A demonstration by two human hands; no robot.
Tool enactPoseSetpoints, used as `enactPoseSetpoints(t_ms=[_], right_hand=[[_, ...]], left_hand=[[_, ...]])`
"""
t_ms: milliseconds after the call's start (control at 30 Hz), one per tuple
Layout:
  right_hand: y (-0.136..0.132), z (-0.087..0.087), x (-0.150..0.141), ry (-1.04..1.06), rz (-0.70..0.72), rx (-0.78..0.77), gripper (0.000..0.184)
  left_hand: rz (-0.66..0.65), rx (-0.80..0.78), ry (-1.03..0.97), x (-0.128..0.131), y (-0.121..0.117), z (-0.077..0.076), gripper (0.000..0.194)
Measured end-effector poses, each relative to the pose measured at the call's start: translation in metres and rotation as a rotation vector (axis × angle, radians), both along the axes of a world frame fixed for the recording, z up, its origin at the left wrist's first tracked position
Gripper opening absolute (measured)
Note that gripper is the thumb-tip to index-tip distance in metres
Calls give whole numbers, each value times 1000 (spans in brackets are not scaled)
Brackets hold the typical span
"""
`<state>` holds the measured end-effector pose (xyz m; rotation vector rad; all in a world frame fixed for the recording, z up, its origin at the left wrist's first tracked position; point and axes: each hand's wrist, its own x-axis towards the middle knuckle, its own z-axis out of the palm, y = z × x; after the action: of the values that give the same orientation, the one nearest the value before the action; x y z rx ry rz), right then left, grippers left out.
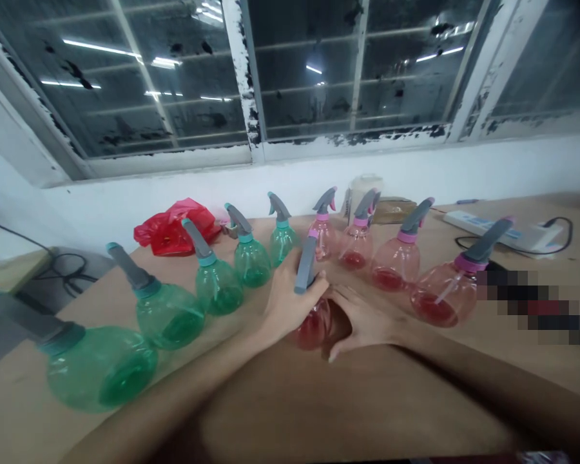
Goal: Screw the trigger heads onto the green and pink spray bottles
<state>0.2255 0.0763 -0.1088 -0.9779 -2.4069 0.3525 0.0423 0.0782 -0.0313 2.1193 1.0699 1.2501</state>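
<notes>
A pink spray bottle with a grey trigger head and some red liquid stands in front of me on the table. My left hand is closed around its upper part, just below the head. My right hand is at the bottle's right side, thumb spread away from the fingers. Its fingertips reach behind the left hand's fingers, so whether they touch the bottle is hidden. A row of green spray bottles runs along the left. Several more pink spray bottles form a row on the right.
A red plastic bag lies at the back left. A white power strip with a black cable rests at the back right, near a pixelated dark patch. A cardboard piece and a pale container stand by the wall under the windows.
</notes>
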Motion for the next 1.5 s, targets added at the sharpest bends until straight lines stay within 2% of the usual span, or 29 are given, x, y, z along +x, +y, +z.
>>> enactPoseSetpoints(t_ms=[133,333,500,633,867,1067,1133,1233,1333,1500], right_hand=[[6,-4,15,-58,36,-9,84],[8,2,23,-1,104,-156,50],[2,1,11,32,-3,-102,34],[-6,-1,2,4,-49,-39,33],[-7,0,4,-49,-57,-41,35],[-7,-1,4,-64,-56,-35,35],[-7,-1,4,-74,-60,-33,35],[-7,-1,6,-93,-57,-33,35],[-7,-1,7,-84,-48,-29,36],[-7,-1,8,-64,-47,-29,37]], left_hand=[[-12,-10,-5,2,4,-2,23],[-68,-2,15,-1,4,0,23],[-73,0,7,0,3,1,22],[-95,16,12,0,2,4,16],[-145,24,26,-1,1,9,14],[-107,-18,145,-7,1,13,3],[-113,-50,157,-7,1,13,5],[-102,-70,64,-5,3,10,16],[-82,-36,-4,-2,6,4,23],[-106,24,-25,-1,7,0,22]])
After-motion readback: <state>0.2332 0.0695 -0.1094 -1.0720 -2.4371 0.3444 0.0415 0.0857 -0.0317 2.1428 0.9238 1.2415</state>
